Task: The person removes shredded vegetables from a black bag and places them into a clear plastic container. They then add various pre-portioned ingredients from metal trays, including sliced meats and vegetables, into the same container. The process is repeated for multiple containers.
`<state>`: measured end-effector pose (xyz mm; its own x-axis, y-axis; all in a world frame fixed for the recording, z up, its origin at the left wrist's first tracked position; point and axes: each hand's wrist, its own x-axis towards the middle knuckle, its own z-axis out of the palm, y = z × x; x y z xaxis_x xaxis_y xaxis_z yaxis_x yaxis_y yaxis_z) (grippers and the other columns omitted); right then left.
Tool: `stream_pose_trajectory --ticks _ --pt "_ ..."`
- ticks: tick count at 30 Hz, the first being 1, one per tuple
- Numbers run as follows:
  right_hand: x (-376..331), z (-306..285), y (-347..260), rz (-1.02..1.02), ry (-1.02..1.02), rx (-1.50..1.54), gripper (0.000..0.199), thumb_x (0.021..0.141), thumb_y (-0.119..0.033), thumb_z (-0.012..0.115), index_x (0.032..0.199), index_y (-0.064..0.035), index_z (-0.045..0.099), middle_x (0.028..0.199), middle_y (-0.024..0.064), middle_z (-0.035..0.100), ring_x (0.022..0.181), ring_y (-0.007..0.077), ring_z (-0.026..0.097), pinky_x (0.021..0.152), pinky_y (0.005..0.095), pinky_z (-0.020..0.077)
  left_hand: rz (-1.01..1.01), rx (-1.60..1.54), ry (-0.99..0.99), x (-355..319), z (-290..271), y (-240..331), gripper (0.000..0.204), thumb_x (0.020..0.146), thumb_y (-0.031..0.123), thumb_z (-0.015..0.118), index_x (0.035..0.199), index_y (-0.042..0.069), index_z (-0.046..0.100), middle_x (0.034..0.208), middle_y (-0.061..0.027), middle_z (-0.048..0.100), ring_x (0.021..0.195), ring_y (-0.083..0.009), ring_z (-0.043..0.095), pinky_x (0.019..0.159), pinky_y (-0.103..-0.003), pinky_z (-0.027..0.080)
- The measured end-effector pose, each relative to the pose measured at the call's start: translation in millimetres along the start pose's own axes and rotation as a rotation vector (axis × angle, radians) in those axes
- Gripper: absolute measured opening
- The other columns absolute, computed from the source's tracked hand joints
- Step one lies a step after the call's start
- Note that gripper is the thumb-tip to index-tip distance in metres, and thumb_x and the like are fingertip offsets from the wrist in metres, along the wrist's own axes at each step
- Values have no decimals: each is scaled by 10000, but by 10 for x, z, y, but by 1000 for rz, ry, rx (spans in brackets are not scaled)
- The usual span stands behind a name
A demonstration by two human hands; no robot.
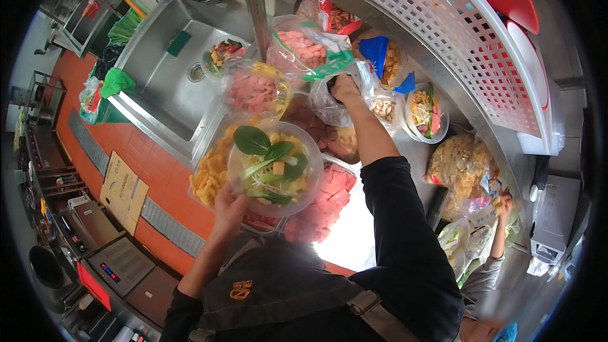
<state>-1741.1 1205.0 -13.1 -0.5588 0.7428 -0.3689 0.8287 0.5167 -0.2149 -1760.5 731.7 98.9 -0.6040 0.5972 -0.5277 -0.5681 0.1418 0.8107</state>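
My left hand [232,206] is closed on the rim of a clear plastic bowl [310,193], which holds green leaves, sprouts and pale yellow cubes. The bowl is held over trays of yellow pieces [211,171] and raw pink meat slices [332,196]. My right hand [345,88] reaches out to a clear plastic bag [326,106], its fingers hidden in the bag. Near that hand lie a bag of pink sausage pieces [303,47], a bag of pink slices [252,92], a tub of whitish pieces [384,109] and a blue packet [372,50].
On the left is a steel sink [155,69] with a filled bowl [225,54] at its edge. Another filled bowl [425,114] stands to the right, near a big bag of yellowish food [462,168]. A co-worker's hand [502,202] is at bagged greens. A white perforated basket [443,25] hangs above.
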Motion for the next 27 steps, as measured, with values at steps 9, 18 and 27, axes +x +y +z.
stream_pose_trajectory --ticks 9,18,27 --pt "68 166 164 -157 142 197 234 853 -133 656 1009 10 757 1088 278 711 1103 405 679 961 459 533 12 51 -25 -22 -233 -47 528 940 8 498 1464 -11 440 1197 -161 682 933 -243 735 750 -374 649" --pt "-1209 -757 -276 -270 241 388 177 877 -132 679 994 -2 706 978 219 740 899 333 727 817 432 585 -50 75 -73 81 -217 126 524 931 -3 492 1453 -25 451 1202 -176 679 921 -245 730 759 -360 637" --pt "-1017 -1497 -777 -557 449 617 163 941 -112 617 960 -3 738 861 118 747 776 198 706 683 350 535 -6 165 -81 240 -200 124 516 912 -7 480 1427 -42 459 1187 -168 683 929 -251 737 744 -350 637"
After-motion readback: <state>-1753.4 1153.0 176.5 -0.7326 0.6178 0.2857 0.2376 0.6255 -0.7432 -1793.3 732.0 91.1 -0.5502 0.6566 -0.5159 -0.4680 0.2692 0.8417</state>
